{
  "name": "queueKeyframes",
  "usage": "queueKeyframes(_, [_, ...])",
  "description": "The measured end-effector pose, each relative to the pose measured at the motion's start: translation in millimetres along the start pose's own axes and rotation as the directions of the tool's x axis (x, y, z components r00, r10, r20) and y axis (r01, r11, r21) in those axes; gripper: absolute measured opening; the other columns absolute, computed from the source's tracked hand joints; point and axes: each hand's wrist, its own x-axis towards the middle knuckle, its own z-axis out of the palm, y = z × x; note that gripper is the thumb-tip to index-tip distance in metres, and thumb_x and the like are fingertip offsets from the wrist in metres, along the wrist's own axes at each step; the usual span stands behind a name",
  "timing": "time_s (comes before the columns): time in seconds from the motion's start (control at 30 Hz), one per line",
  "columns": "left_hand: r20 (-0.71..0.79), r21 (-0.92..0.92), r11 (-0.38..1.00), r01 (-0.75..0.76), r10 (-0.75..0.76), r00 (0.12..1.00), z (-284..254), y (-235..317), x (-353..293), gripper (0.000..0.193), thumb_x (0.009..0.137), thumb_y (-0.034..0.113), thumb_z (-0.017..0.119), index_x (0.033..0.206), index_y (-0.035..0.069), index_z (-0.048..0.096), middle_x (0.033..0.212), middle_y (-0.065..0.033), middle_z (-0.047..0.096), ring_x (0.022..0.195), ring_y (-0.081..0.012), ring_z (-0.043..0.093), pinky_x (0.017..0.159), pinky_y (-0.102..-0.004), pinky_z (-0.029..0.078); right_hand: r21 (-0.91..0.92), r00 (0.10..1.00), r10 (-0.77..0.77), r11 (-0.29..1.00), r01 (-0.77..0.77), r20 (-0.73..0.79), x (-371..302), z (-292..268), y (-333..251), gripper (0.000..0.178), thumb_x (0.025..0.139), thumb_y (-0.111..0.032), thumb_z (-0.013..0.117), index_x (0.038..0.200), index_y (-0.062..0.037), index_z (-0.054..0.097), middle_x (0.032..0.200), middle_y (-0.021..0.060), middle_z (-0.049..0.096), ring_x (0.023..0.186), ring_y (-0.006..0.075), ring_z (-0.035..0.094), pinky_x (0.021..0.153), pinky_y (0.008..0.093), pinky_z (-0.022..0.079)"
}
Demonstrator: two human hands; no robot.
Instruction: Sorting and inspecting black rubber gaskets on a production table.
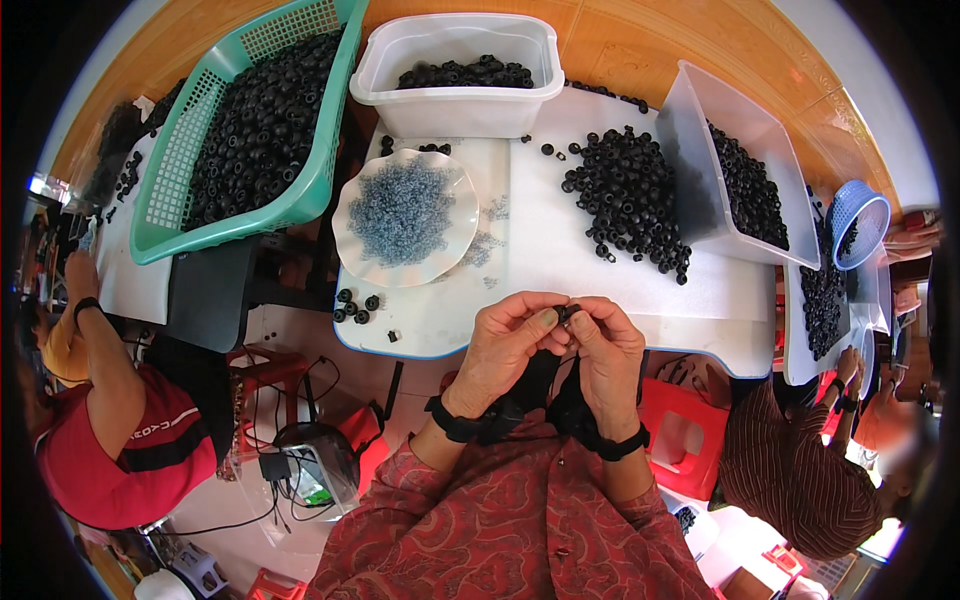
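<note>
My left hand and my right hand meet in front of my chest, by the table's near edge. Between their fingertips they pinch a small black part, mostly covered by the fingers. Beyond my hands lies a heap of black round parts with holes. To the left, a white scalloped plate bears a pile of small translucent bluish rings. Several loose black parts sit at the table's near left corner.
At the back stands a white tub part filled with black parts. A clear bin rests at the right, and a green basket full of black parts at the left. A red stool is below. People sit on both sides.
</note>
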Motion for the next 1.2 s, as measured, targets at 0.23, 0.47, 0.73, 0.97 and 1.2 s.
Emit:
queueKeyframes(0.23, [0.026, -0.046, 0.999, 0.004, -0.003, 1.0, -1.6, -0.1, 0.7, 0.024, 0.099, 0.003, 0.055, 0.121, -0.004, 0.062, 0.101, -0.0102, 0.069, 0.085, -0.0135, 0.067, 0.075, -0.0259, 0.058, 0.01, 1.0, 0.006, 1.0, -0.006, -0.008, -0.3, 2.2, -2.5, 0.014, 0.093, -0.003, 0.066, 0.105, 0.0023, 0.068, 0.093, 0.0034, 0.066, 0.075, 0.0075, 0.056, 0.068, 0.0202, 0.045])
queueKeyframes(0.47, [0.015, -0.029, 1.0, 0.004, -0.003, 1.0, -0.6, 1.0, 1.1, 0.024, 0.099, 0.002, 0.056, 0.121, -0.004, 0.062, 0.1, -0.01, 0.069, 0.084, -0.0133, 0.067, 0.074, -0.0258, 0.058, 0.001, 1.0, -0.006, 1.0, 0.006, -0.009, 1.1, 2.2, -0.3, 0.014, 0.092, -0.003, 0.067, 0.105, 0.0017, 0.069, 0.094, 0.0024, 0.065, 0.075, 0.0072, 0.056, 0.067, 0.0201, 0.045])
queueKeyframes(0.73, [-0.016, 0.034, 0.999, -0.028, 0.029, 0.999, 1.2, 1.4, -0.1, 0.024, 0.098, 0.002, 0.057, 0.12, -0.004, 0.062, 0.1, -0.0097, 0.069, 0.083, -0.0135, 0.067, 0.074, -0.026, 0.058, -0.087, 0.999, -0.052, 0.995, 0.052, 0.007, 0.3, 5.5, -1.4, 0.013, 0.093, -0.003, 0.067, 0.105, 0.0, 0.068, 0.091, 0.0003, 0.065, 0.075, 0.0057, 0.056, 0.068, 0.0193, 0.046])
queueKeyframes(0.97, [-0.033, 0.059, 0.997, -0.042, 0.044, 0.998, 2.4, 0.8, -2.0, 0.023, 0.098, 0.002, 0.057, 0.12, -0.004, 0.063, 0.099, -0.01, 0.069, 0.082, -0.0136, 0.067, 0.073, -0.0261, 0.059, -0.15, 0.995, -0.094, 0.984, 0.095, 0.013, -1.8, 7.2, -2.9, 0.012, 0.093, -0.002, 0.065, 0.105, -0.0001, 0.067, 0.09, 0.0003, 0.064, 0.075, 0.0055, 0.056, 0.068, 0.0194, 0.047])
queueKeyframes(1.2, [-0.052, 0.063, 0.997, -0.049, 0.052, 0.997, 4.8, 2.4, -4.1, 0.023, 0.098, 0.001, 0.057, 0.119, -0.004, 0.064, 0.094, -0.0093, 0.07, 0.08, -0.0133, 0.067, 0.072, -0.0256, 0.058, -0.14, 0.998, -0.069, 0.988, 0.07, 0.012, -4.1, 8.2, -4.6, 0.011, 0.094, -0.001, 0.064, 0.105, 0.0009, 0.066, 0.089, 0.0011, 0.065, 0.074, 0.0057, 0.057, 0.068, 0.0196, 0.047])
